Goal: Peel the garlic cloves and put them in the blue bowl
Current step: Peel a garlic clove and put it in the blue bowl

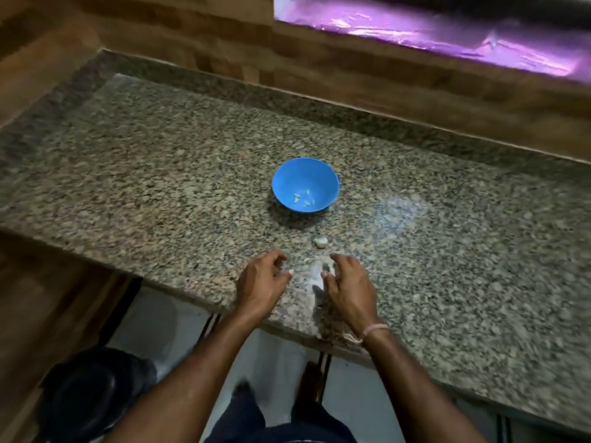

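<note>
Left hand and right hand hover over table, between cloves.
Left loosely curled, empty; right blurred, can't tell its grip. Blue bowl holds a few peeled cloves; garlic clove lies between bowl and hands, probably next: needs a fingertip pinch.

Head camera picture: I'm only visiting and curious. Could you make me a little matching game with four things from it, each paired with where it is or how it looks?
Things
1. blue bowl
2. garlic piece
3. left hand
4. right hand

Descriptions
A. has a pale band around its wrist
B. has a few small greenish bits inside
C. lies on the counter between the bowl and the hands
D. has a bare wrist

Pairs: 1-B, 2-C, 3-D, 4-A
</note>
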